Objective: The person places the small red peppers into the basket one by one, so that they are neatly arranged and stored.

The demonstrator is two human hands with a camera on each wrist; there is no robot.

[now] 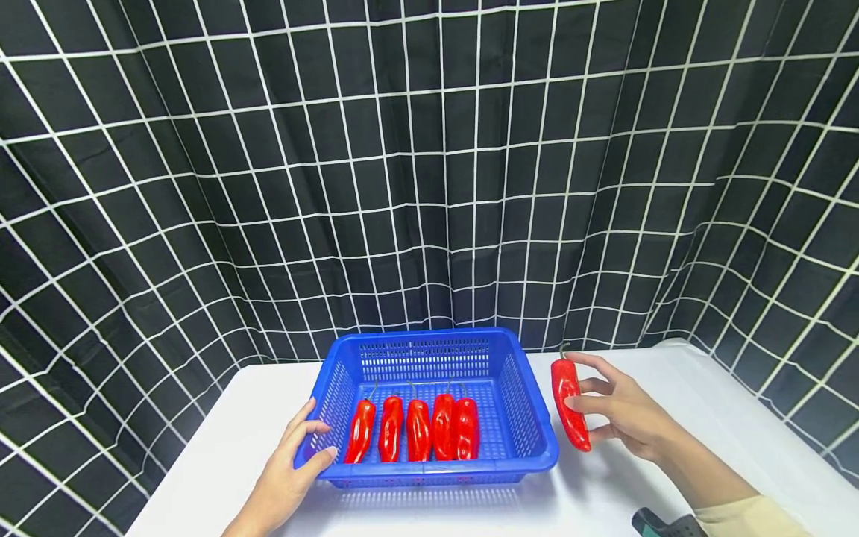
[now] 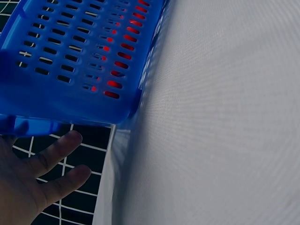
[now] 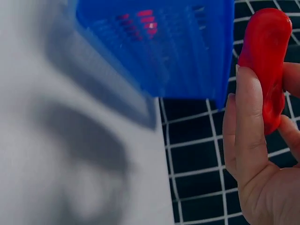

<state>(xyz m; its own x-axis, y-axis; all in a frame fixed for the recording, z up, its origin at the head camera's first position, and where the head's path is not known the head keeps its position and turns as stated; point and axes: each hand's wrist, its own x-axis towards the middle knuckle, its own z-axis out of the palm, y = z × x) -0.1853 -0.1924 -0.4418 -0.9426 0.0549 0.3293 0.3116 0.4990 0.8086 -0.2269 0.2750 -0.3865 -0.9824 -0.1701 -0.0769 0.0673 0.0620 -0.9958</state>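
A blue plastic basket (image 1: 436,468) with slotted walls stands on the table, and several red peppers (image 1: 419,431) with thin stems lie side by side in it. At its front left corner my left hand (image 1: 285,466) rests on the rim, fingers fairly straight and spread. Two of those fingers (image 2: 65,185) show outside the basket in the left wrist view; the rest are hidden. To the basket's right, my right hand (image 1: 624,410) holds another red pepper (image 1: 569,403) between thumb and fingers, stem upward. In the right wrist view this pepper (image 3: 268,51) is apart from the basket wall.
A white cloth (image 1: 221,440) covers the table. Black curtain (image 1: 429,186) with a white grid hangs behind and at both sides. Near the right forearm, a dark strap-like object (image 1: 664,524) shows at the bottom edge.
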